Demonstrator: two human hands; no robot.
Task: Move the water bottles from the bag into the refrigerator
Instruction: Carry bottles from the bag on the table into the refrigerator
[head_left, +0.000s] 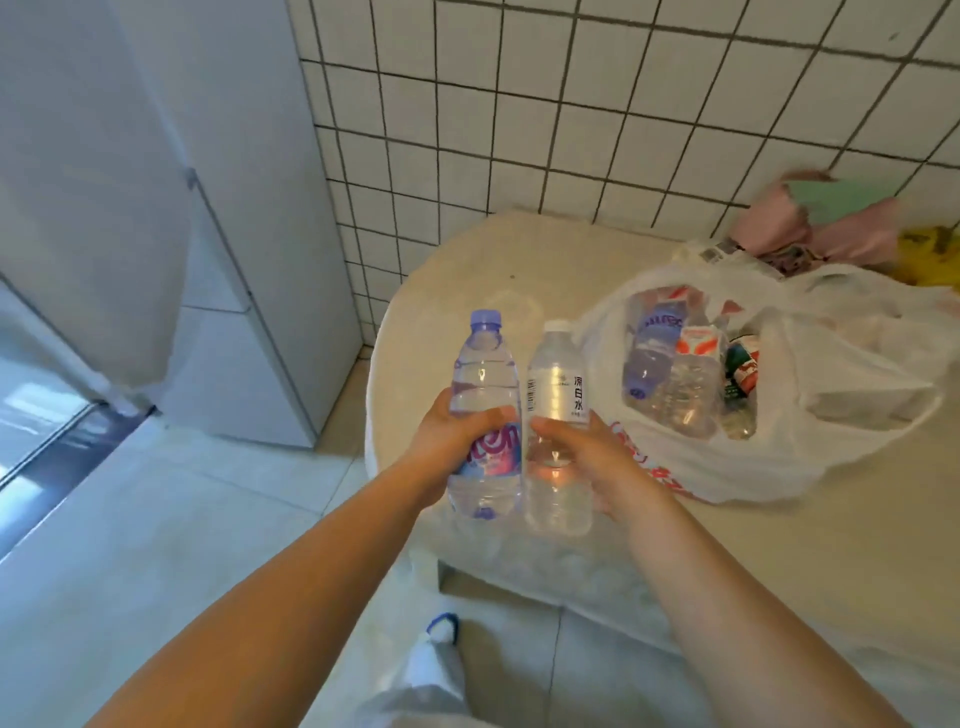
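My left hand grips a clear water bottle with a purple cap and a pink and blue label. Beside it, my right hand grips a clear bottle with a white cap and a white label. Both bottles are held upright above the near left edge of the round table. To the right, an open white plastic bag lies on the table with several more bottles inside. The white refrigerator stands at the left with its doors closed.
A white tiled wall runs behind the table. Pink and yellow items lie at the table's far right. A glass door edge is at the far left. My foot in a white shoe stands on the pale tiled floor.
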